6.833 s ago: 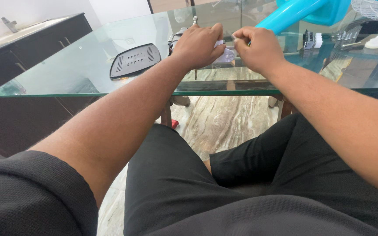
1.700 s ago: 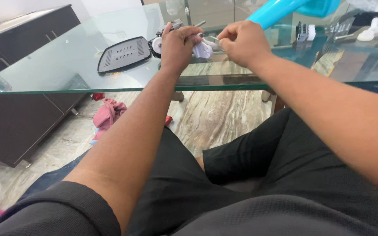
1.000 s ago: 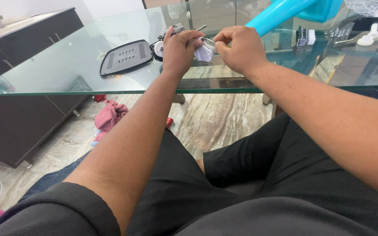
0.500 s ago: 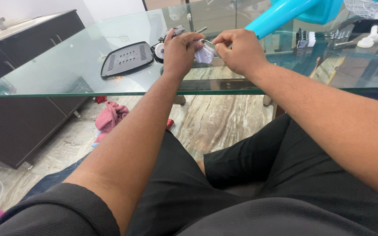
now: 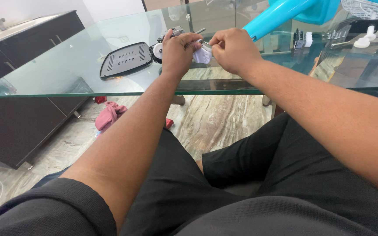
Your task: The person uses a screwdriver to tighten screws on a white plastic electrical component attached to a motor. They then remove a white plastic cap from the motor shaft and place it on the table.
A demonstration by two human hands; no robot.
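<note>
Both forearms reach over the table's (image 5: 66,74) near edge. Left hand (image 5: 181,51) fisted around a small metal part (image 5: 173,32); right hand (image 5: 232,50) pinches a white wad (image 5: 203,55) against it.

Looks like a room in somebody's home, doubling as a repair spot. There's a glass-topped table (image 5: 66,74) over a marble-look stone floor (image 5: 224,118), a dark low cabinet (image 5: 27,43) along the wall, and pink cloth (image 5: 109,116) just dropped on the floor. Taken-apart fan bits sit on the glass: a turquoise fan body (image 5: 294,13), a white wire grille (image 5: 370,8), a dark vented cover (image 5: 125,59).
</note>
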